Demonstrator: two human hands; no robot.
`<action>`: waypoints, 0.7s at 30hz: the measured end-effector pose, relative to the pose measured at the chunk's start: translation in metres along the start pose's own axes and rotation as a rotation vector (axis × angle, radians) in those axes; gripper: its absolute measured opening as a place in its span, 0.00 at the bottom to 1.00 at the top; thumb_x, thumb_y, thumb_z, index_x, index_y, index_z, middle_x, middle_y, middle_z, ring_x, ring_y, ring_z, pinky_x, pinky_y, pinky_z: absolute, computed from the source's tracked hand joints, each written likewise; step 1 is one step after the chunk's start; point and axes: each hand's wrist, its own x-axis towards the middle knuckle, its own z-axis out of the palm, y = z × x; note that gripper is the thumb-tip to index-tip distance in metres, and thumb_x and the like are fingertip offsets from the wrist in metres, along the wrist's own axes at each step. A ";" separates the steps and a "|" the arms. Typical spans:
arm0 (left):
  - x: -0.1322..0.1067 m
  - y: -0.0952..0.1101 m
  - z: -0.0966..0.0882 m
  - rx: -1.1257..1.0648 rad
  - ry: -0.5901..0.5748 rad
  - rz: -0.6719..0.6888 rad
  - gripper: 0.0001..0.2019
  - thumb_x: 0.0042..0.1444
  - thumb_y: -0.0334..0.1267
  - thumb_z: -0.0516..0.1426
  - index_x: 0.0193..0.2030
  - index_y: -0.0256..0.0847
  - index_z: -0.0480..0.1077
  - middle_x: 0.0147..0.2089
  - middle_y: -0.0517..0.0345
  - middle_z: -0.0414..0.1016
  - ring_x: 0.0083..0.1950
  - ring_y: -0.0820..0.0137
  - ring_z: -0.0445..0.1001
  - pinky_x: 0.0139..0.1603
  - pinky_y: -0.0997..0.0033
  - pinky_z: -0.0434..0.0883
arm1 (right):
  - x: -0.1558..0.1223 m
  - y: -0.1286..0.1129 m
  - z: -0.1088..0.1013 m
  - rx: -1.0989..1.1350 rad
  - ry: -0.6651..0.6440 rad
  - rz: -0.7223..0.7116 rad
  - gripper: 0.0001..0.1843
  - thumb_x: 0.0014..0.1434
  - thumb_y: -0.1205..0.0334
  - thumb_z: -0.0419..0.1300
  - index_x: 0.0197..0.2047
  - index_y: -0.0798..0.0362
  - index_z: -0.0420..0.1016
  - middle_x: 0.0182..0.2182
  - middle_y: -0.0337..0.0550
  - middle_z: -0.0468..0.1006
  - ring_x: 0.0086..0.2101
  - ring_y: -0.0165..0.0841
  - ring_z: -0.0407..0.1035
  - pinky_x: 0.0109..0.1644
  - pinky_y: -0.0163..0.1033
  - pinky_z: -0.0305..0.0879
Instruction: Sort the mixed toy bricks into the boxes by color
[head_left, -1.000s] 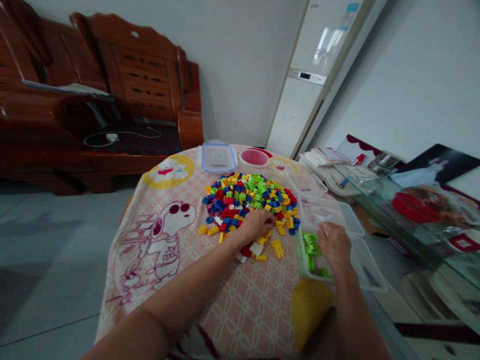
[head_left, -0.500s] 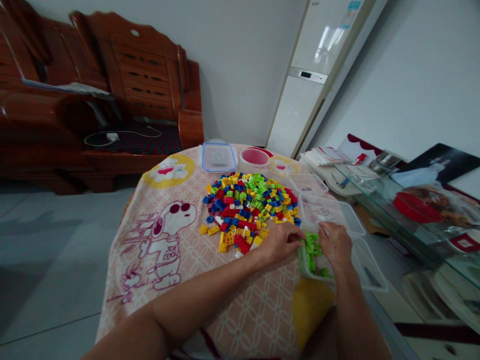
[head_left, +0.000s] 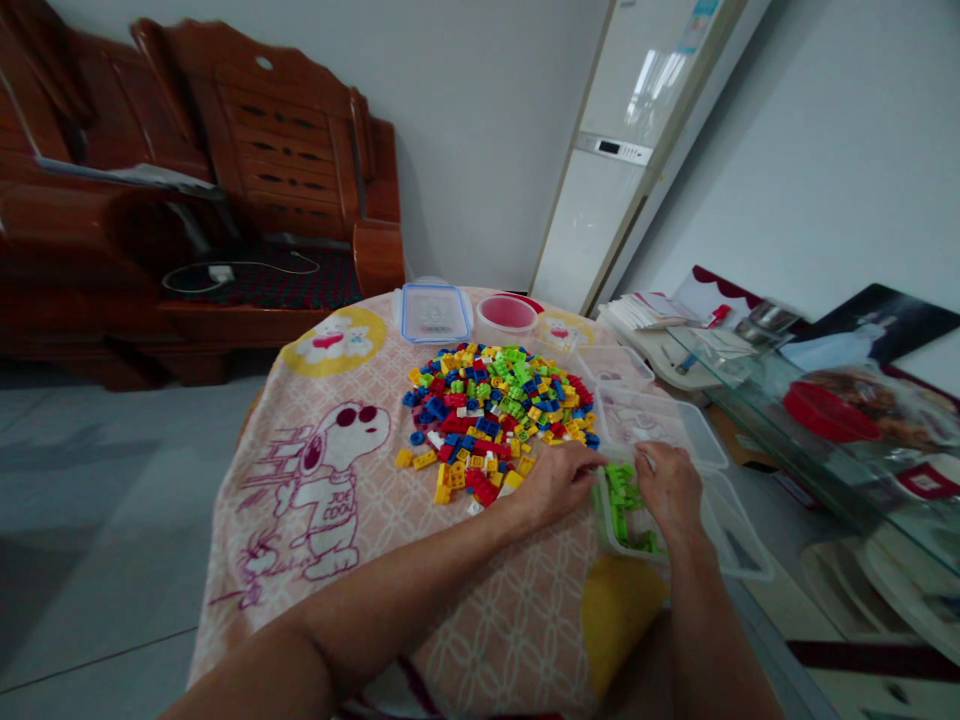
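A clear plastic box point(head_left: 609, 540) with several light green toy bricks point(head_left: 621, 492) in it stands at the right of the table. At its left rim is my left hand point(head_left: 559, 484), the thumb and fingers drawn together; whatever they pinch is hidden. Over the box's right side my right hand point(head_left: 670, 488) is closed, fingers curled, and its contents cannot be made out. To the left of the box spreads a large pile of mixed toy bricks point(head_left: 487, 415), red, yellow, blue, green and white.
Behind the pile sit a blue-rimmed clear container point(head_left: 436, 313) and a round pink-lined tub point(head_left: 508, 314). Further clear trays point(head_left: 660, 425) lie beyond the box. A glass shelf point(head_left: 795, 440) holding a red bowl point(head_left: 831, 411) borders the table's right side. Wooden seating point(head_left: 262, 150) stands at the left.
The view has shifted very slightly. Both hands stay in nearly the same place at the box, and the left fingertips look a little more closed together.
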 end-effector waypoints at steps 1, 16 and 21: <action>0.002 -0.003 -0.008 0.059 0.018 -0.022 0.16 0.58 0.28 0.57 0.50 0.40 0.79 0.45 0.52 0.82 0.45 0.67 0.78 0.51 0.69 0.73 | 0.000 0.000 0.000 0.001 0.000 0.004 0.16 0.63 0.65 0.53 0.44 0.55 0.82 0.43 0.51 0.83 0.42 0.41 0.70 0.46 0.42 0.62; 0.008 -0.047 -0.067 0.622 -0.074 -0.397 0.08 0.61 0.41 0.60 0.44 0.43 0.78 0.44 0.53 0.81 0.49 0.63 0.79 0.44 0.71 0.71 | 0.000 0.000 0.002 0.012 0.021 0.009 0.15 0.62 0.66 0.54 0.43 0.54 0.82 0.42 0.51 0.83 0.41 0.41 0.69 0.45 0.42 0.62; 0.008 -0.048 -0.063 0.656 -0.088 -0.407 0.08 0.61 0.41 0.60 0.44 0.43 0.76 0.46 0.52 0.81 0.49 0.62 0.78 0.43 0.71 0.71 | 0.000 0.001 0.002 0.018 0.029 0.007 0.15 0.62 0.65 0.54 0.43 0.54 0.82 0.42 0.50 0.83 0.40 0.40 0.69 0.45 0.41 0.61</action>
